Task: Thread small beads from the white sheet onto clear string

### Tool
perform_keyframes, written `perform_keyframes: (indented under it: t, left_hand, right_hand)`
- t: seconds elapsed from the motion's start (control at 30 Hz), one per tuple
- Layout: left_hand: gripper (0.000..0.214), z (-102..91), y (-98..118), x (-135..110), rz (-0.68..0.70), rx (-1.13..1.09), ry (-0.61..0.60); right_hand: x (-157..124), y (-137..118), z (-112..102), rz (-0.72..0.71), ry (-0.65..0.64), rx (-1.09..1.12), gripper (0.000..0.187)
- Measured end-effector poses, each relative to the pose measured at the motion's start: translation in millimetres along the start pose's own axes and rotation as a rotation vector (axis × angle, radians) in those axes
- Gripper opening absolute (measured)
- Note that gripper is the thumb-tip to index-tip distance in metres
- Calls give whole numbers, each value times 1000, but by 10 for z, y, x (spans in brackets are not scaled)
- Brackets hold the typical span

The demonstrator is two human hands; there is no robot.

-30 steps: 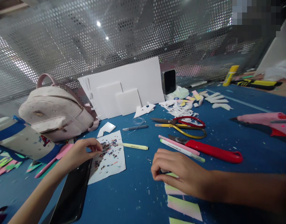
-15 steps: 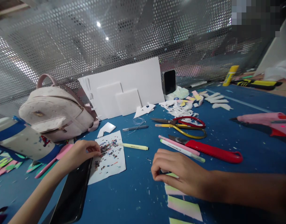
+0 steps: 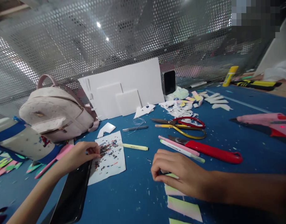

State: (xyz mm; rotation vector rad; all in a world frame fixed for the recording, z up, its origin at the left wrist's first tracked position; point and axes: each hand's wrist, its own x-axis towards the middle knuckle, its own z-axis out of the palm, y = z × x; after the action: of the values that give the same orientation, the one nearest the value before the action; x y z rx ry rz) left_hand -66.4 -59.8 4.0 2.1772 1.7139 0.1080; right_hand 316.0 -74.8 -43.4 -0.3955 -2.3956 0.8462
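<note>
Colourful bits [image 3: 110,148] lay on a white sheet [image 3: 120,157] at the left hand's [image 3: 79,154] fingertips, pinched nearly together; the right hand [image 3: 177,173] was loosely curled above pastel strips [image 3: 183,207]. Whether either held anything was unclear. Beyond the right lay a red-handled cutter [image 3: 214,151].

Got one bare left hand [image 3: 85,152] at 8 o'clock, one bare right hand [image 3: 178,171] at 5. One bit-speckled white paper sheet [image 3: 115,168] between 7 and 8, three flat white rectangular boards [image 3: 143,74] 11ish, one pinkish-white zippered backpack [image 3: 68,110] at 9, just one pink plastic glue gun [image 3: 258,118] at 3.
</note>
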Motion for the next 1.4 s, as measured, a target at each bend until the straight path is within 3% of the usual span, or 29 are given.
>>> perform_keyframes:
  t: [0.23, 0.47, 0.7, 1.03, 1.4]
  left_hand:
    - [12, -146, -70, -71, 6, 28, -139]
    - [11, -76, -119, -44, 26, 43, -161]
    - [13, -21, -156, -51, 55, 65, -120]
    - [16, 21, -7, 5, 87, 69, 38]
    - [20, 128, 89, 37, 109, 32, 79]
  right_hand:
    - [-15, 8, 8, -3, 8, 7, 10]
    - [-2, 16, 9, -7, 12, 0, 10]
    - [-3, -1, 10, -11, 18, 7, 10]
    - [-1, 36, 14, -18, 21, 1, 10]
    - [0, 19, 12, -10, 11, 2, 9]
